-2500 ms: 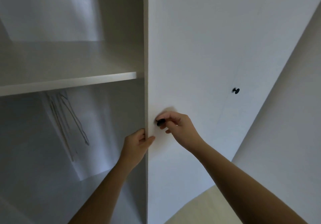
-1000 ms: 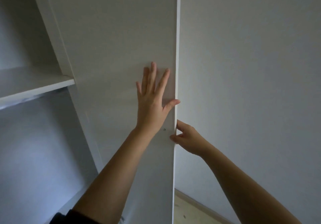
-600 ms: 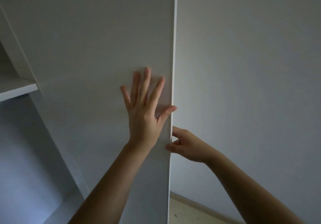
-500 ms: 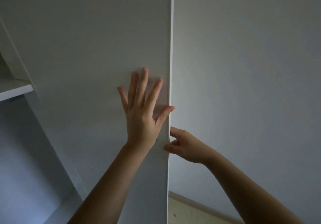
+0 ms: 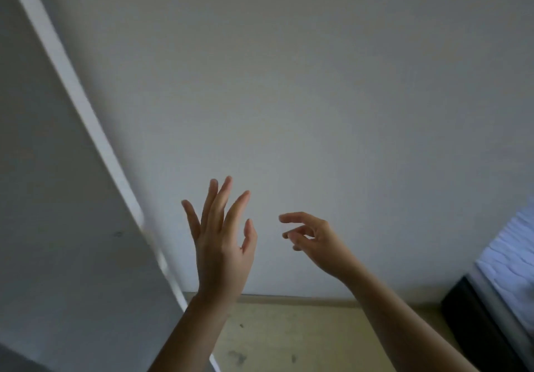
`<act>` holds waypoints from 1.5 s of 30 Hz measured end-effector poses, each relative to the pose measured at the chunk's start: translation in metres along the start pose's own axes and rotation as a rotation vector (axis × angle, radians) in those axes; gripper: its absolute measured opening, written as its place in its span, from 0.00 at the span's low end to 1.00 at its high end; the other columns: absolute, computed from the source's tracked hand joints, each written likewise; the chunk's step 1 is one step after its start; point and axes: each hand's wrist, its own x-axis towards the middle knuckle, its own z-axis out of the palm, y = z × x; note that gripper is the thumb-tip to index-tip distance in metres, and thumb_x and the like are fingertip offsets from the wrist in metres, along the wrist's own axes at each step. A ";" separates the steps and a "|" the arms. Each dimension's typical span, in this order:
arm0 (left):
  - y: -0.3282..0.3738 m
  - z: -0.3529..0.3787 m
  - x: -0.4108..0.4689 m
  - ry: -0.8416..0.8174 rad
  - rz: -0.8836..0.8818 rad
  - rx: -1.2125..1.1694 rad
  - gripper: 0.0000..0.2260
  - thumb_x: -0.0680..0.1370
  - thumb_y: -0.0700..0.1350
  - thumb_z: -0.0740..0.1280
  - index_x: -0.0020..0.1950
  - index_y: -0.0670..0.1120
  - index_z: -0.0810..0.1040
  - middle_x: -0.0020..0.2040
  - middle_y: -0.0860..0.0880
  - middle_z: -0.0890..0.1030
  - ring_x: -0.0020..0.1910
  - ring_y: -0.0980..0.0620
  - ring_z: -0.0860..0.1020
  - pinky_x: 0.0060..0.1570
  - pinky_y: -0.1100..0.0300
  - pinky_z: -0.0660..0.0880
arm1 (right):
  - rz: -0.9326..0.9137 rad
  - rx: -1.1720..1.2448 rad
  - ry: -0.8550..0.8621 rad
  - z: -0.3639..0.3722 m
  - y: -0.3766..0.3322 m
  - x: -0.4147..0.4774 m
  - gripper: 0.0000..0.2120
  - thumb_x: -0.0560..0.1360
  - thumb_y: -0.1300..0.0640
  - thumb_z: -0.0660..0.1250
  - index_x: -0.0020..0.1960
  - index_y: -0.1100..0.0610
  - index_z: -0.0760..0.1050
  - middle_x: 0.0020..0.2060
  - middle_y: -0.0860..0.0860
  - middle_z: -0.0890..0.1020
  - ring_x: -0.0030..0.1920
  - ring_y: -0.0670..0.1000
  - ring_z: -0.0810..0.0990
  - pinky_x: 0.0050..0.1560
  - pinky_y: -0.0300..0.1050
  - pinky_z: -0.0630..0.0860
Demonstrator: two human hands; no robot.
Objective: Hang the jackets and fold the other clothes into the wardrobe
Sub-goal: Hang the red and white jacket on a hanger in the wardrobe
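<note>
The white wardrobe door (image 5: 57, 227) stands swung open at the left, its bright edge running diagonally down the frame. My left hand (image 5: 222, 241) is raised in front of the wall, fingers straight and spread, clear of the door. My right hand (image 5: 312, 241) hovers to its right with loosely curled fingers, holding nothing. No jackets or other clothes are in view, and the wardrobe's inside is out of frame.
A plain white wall (image 5: 318, 82) fills the middle. Pale wooden floor (image 5: 303, 337) with a skirting strip lies below. A bed with white bedding (image 5: 511, 262) on a dark frame sits at the right edge.
Both hands have come off the wardrobe door, which has swung away to the left. The view has turned right, bringing the wall, floor and bed into sight.
</note>
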 end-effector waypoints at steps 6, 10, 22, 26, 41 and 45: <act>0.107 0.079 -0.026 -0.237 -0.117 -0.169 0.14 0.71 0.35 0.71 0.55 0.44 0.80 0.63 0.46 0.77 0.69 0.46 0.70 0.72 0.35 0.51 | 0.114 0.001 0.193 -0.128 0.046 -0.075 0.15 0.78 0.65 0.61 0.53 0.46 0.77 0.53 0.42 0.81 0.50 0.44 0.82 0.50 0.49 0.81; 0.205 0.133 -0.052 -0.350 -0.081 -0.364 0.15 0.71 0.34 0.72 0.56 0.44 0.79 0.64 0.45 0.76 0.69 0.47 0.68 0.70 0.36 0.57 | 0.177 0.002 0.352 -0.222 0.074 -0.137 0.15 0.78 0.66 0.60 0.53 0.48 0.78 0.54 0.44 0.81 0.49 0.45 0.82 0.48 0.45 0.81; 0.409 0.291 -0.095 -0.673 0.100 -0.725 0.16 0.74 0.47 0.60 0.57 0.45 0.79 0.60 0.47 0.78 0.64 0.49 0.71 0.61 0.41 0.71 | 0.415 0.054 0.824 -0.414 0.172 -0.271 0.16 0.78 0.68 0.60 0.47 0.50 0.78 0.46 0.48 0.83 0.44 0.47 0.83 0.41 0.41 0.78; 0.477 0.362 -0.101 -0.744 0.141 -0.825 0.16 0.73 0.47 0.60 0.55 0.44 0.80 0.58 0.47 0.79 0.60 0.50 0.73 0.61 0.45 0.71 | 0.527 0.028 0.930 -0.473 0.212 -0.295 0.14 0.78 0.68 0.59 0.48 0.52 0.79 0.46 0.49 0.83 0.43 0.46 0.82 0.43 0.47 0.79; 0.747 0.582 -0.123 -1.176 0.543 -1.070 0.14 0.70 0.35 0.72 0.52 0.48 0.80 0.56 0.52 0.78 0.60 0.52 0.73 0.62 0.43 0.70 | 0.915 0.017 1.306 -0.660 0.323 -0.410 0.15 0.77 0.67 0.60 0.48 0.49 0.79 0.45 0.48 0.84 0.45 0.53 0.82 0.42 0.44 0.78; 0.809 0.621 -0.168 -1.318 0.610 -0.972 0.12 0.71 0.37 0.71 0.51 0.50 0.80 0.55 0.54 0.77 0.60 0.53 0.73 0.66 0.41 0.65 | 1.026 0.034 1.285 -0.707 0.377 -0.451 0.15 0.76 0.67 0.60 0.48 0.49 0.79 0.45 0.47 0.83 0.45 0.49 0.82 0.41 0.43 0.79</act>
